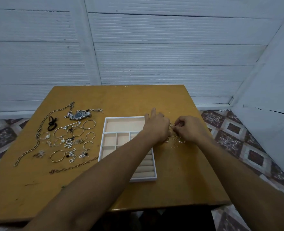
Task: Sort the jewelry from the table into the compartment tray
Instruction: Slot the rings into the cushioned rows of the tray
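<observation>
Most of the jewelry, including chains (pixel 38 130), bangles (pixel 60 132) and a wristwatch (pixel 80 115), lies along the table's (pixel 171 189) left side, well apart from both hands. The compartment tray (pixel 104 130) sits at centre. The left hand (pixel 156 127) reaches across its far right corner, grasp impossible to tell. Thin rings (pixel 181 140) are scattered just beside the tray's right edge, and the nearer right hand (pixel 190 129) pinches one.

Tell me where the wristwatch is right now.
In the head view the wristwatch lies on the table, on its left half toward the far edge, just left of and beyond the far-left corner of the compartment tray.
</observation>
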`<action>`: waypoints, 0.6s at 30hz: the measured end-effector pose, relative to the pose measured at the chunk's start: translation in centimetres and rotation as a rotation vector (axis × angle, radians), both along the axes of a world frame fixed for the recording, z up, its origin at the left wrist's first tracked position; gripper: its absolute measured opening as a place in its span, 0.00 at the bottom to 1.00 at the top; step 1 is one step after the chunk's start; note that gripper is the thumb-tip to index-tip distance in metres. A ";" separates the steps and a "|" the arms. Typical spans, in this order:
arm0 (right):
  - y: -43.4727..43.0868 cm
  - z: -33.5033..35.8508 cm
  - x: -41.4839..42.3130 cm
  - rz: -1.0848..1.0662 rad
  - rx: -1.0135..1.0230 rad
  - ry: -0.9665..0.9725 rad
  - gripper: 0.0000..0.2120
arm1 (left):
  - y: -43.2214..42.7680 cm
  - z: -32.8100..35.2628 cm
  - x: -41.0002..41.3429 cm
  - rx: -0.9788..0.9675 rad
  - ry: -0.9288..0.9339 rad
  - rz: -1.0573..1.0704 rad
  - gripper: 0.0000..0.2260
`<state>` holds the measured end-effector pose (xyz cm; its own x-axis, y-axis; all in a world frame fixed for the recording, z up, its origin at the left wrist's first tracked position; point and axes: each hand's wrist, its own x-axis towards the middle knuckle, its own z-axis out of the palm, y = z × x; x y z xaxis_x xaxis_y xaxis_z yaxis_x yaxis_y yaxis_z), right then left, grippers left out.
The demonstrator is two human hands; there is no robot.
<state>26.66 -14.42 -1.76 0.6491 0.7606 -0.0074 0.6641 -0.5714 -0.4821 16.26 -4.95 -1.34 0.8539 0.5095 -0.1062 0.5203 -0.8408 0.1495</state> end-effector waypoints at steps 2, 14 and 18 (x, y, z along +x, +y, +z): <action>0.1 -0.1 0.1 -0.006 -0.005 0.008 0.03 | 0.0 0.0 0.1 -0.007 0.004 0.008 0.17; -0.1 -0.9 0.4 -0.033 0.055 0.043 0.06 | 1.1 2.0 -1.0 -0.066 -0.025 0.004 0.09; -0.2 -0.8 0.3 -0.024 0.066 0.033 0.06 | 0.5 1.9 -1.0 -0.079 0.029 -0.048 0.08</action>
<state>26.95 -14.66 -2.54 0.6674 0.7444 0.0209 0.6339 -0.5531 -0.5406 15.22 -4.46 0.59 0.8730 0.4572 -0.1700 0.4850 -0.8509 0.2020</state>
